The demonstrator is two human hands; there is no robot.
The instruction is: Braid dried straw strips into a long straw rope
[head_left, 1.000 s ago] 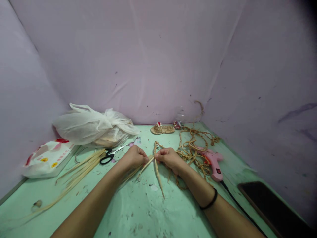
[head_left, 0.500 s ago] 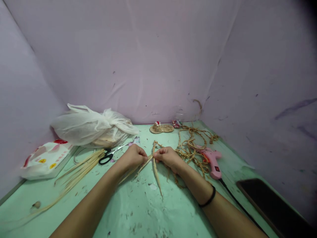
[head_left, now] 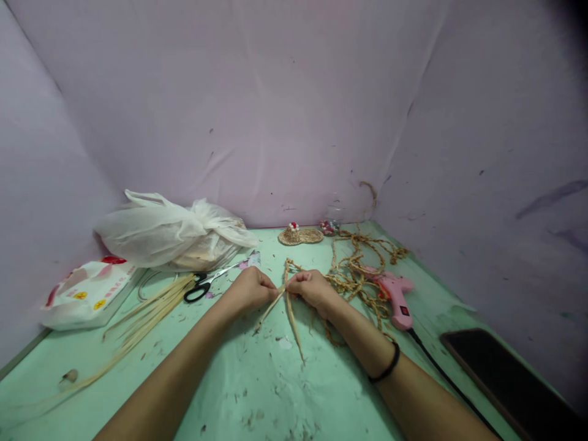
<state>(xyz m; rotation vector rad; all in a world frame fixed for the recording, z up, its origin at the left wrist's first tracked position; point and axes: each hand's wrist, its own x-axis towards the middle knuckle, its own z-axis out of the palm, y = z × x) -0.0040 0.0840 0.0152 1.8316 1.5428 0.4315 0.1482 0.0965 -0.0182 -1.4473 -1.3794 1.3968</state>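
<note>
Over the middle of the green table, my left hand [head_left: 252, 290] is closed in a pinch on a pale strand of straw [head_left: 270, 311]. Close beside it, my right hand [head_left: 313, 290] pinches the straw braid [head_left: 287, 269] at its working end. Another loose strand [head_left: 294, 331] hangs down below the fingers toward me, tapering to a point. Past my right hand the braid runs into a tangled heap of braided straw cord [head_left: 356, 278]. The exact grip of the fingertips is too small to make out.
Left: black-handled scissors [head_left: 202, 288], a bundle of straw strips [head_left: 158, 303], a tissue pack [head_left: 89, 294], a white plastic bag [head_left: 169, 236]. Back: a small woven sole-shaped piece [head_left: 307, 236] and a bag of beads [head_left: 329, 227]. Right: a pink glue gun [head_left: 399, 300] with cord, a phone [head_left: 500, 373].
Both hands stay at the braid, nearly in place. The strands below them have shifted slightly, and the long strand under my left wrist no longer shows. The view has moved a little.
</note>
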